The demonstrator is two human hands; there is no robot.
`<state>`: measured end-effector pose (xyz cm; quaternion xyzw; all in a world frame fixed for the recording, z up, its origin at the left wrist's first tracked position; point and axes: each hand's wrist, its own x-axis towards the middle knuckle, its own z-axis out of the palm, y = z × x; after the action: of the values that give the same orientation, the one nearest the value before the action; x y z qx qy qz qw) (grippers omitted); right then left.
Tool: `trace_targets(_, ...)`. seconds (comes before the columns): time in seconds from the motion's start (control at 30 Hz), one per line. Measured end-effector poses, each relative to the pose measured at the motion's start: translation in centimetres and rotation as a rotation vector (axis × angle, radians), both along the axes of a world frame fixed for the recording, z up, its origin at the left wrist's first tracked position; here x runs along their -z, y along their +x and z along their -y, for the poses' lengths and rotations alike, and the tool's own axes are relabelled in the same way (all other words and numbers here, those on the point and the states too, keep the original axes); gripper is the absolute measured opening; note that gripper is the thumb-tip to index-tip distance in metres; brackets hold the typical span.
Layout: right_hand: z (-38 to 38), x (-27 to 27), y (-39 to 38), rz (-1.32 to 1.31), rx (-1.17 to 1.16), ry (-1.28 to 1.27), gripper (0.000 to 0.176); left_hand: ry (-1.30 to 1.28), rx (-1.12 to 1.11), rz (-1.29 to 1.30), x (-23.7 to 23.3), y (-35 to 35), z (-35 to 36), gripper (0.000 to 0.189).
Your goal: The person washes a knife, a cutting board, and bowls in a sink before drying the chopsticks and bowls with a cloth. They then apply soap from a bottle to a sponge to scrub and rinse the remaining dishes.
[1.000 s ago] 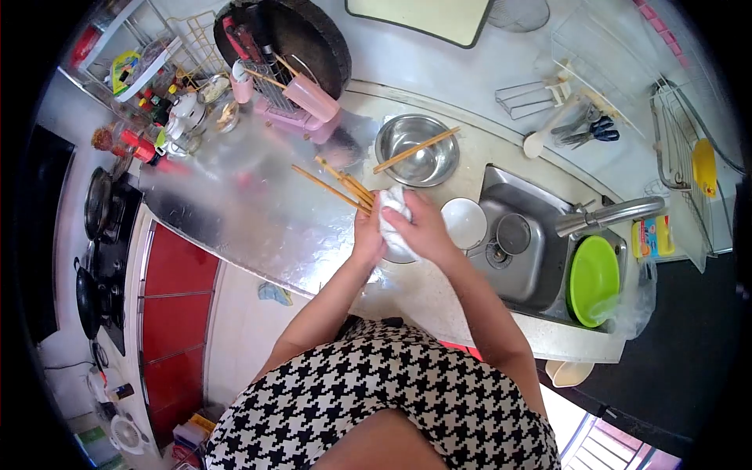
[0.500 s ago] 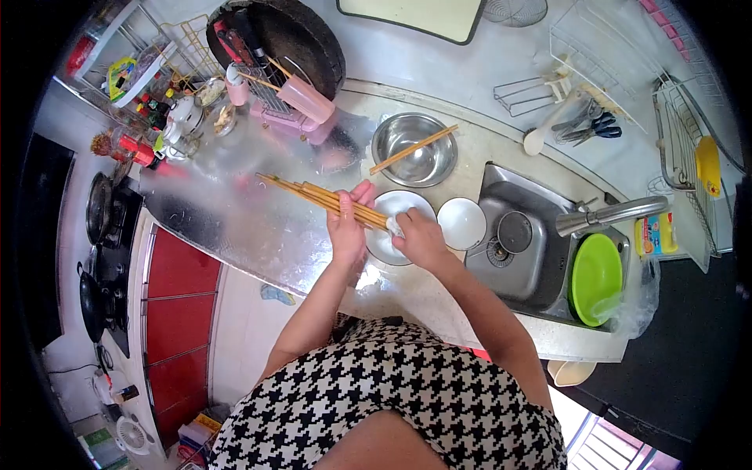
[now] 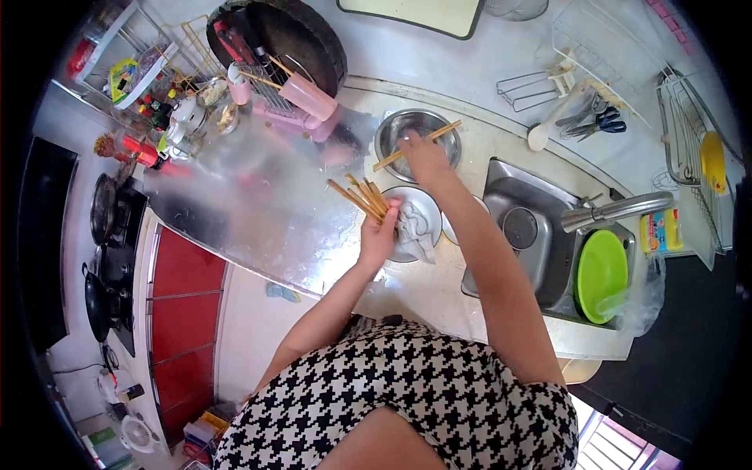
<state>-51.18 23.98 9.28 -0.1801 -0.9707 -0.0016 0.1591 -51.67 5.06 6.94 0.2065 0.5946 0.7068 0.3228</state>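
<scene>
A bundle of wooden chopsticks (image 3: 358, 199) is gripped in my left hand (image 3: 379, 237), tips fanned toward the upper left. At that hand's right side, a crumpled pale cloth (image 3: 415, 229) hangs over a white bowl (image 3: 425, 202). My right hand (image 3: 427, 159) reaches over a stainless steel bowl (image 3: 392, 128), its fingers past the chopsticks lying across the rim (image 3: 448, 130). The hand hides the middle of these chopsticks, and I cannot tell whether the fingers close on them. My right forearm partly covers a second white bowl (image 3: 479, 205).
To the right is a steel sink (image 3: 540, 270) with a strainer (image 3: 519, 228), a faucet (image 3: 619, 213) and a green basin (image 3: 601, 276). A pink utensil holder (image 3: 309, 95), a dark wok-like pan (image 3: 321, 39) and several jars and bottles stand at the back left.
My right hand has left the cloth and the bundle and moved up over the steel bowl. My left hand has shifted right with the chopsticks; the cloth now hangs beside it.
</scene>
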Motion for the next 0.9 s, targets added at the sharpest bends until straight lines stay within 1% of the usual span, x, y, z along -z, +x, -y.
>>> trace_targets(0.1, -0.8, 1.6, -0.1, 0.124, 0.052, 0.045, 0.018, -0.051, -0.013, -0.072, 1.9, 0.1, -0.2, 0.014)
trace_targets(0.2, -0.6, -2.4, 0.4, 0.068, 0.188, -0.058, 0.018, -0.115, -0.004, -0.061, 1.0, -0.2, -0.1, 0.015)
trace_targets(0.23, -0.7, -3.6, 1.2, -0.119, 0.115, -0.095, 0.017, -0.101, -0.002, -0.022, 0.5, -0.2, 0.0, 0.018)
trace_targets(0.27, -0.5, -4.8, 1.9, -0.233, 0.075, -0.198, 0.019, -0.058, 0.006, -0.029, -0.1, -0.2, 0.0, 0.021)
trace_targets(0.33, 1.4, -9.3, 4.2, -0.458, -0.009, -0.401, 0.026, 0.030, 0.016, -0.041, -0.9, -0.3, 0.1, 0.026)
trace_targets(0.37, 2.4, -10.7, 5.3, -0.443, -0.029, -0.470, 0.027, 0.067, 0.068, -0.039, -1.0, -0.7, 0.2, 0.038)
trace_targets(0.43, 4.0, -12.4, 7.2, -0.419, -0.064, -0.607, 0.031, 0.087, 0.098, -0.032, -3.5, -0.5, 1.0, 0.045)
trace_targets(0.47, 4.7, -12.2, 7.6, -0.320, -0.060, -0.647, 0.031, 0.097, 0.113, -0.030, -4.4, -0.6, 1.3, 0.048)
trace_targets(0.5, 5.5, -12.0, 7.8, -0.222, -0.054, -0.689, 0.031, 0.050, 0.170, -0.002, -4.5, -1.2, 1.7, 0.064)
trace_targets(0.53, 6.3, -11.8, 7.9, -0.124, -0.050, -0.728, 0.031, 0.149, 0.192, 0.013, -4.6, -1.6, 2.1, 0.069)
trace_targets(0.57, 7.1, -9.5, 7.9, -0.252, -0.152, -0.750, 0.030, 0.251, 0.211, 0.027, -4.8, -2.0, 2.3, 0.074)
trace_targets(0.6, 8.0, -8.0, 7.7, -0.223, -0.165, -0.712, 0.029, 0.355, 0.230, 0.041, -5.1, -2.2, 2.4, 0.079)
trace_targets(0.63, 9.0, -7.0, 7.4, -0.194, -0.177, -0.675, 0.028, 0.268, 0.198, 0.061, -5.8, -2.3, 2.5, 0.097)
trace_targets(0.73, 12.0, -5.8, 7.1, -0.149, -0.210, -0.625, 0.027, 0.383, 0.237, -0.035, -5.2, -2.9, 2.5, 0.106)
trace_targets(0.87, 13.5, -5.6, 5.9, -0.217, -0.304, -0.663, 0.022, 0.370, 0.153, -0.091, -5.2, -2.5, 2.8, 0.113)
trace_targets(0.9, 13.9, -6.7, 6.1, -0.168, -0.292, -0.667, 0.019, 0.384, 0.138, -0.110, -5.4, -2.7, 2.9, 0.113)
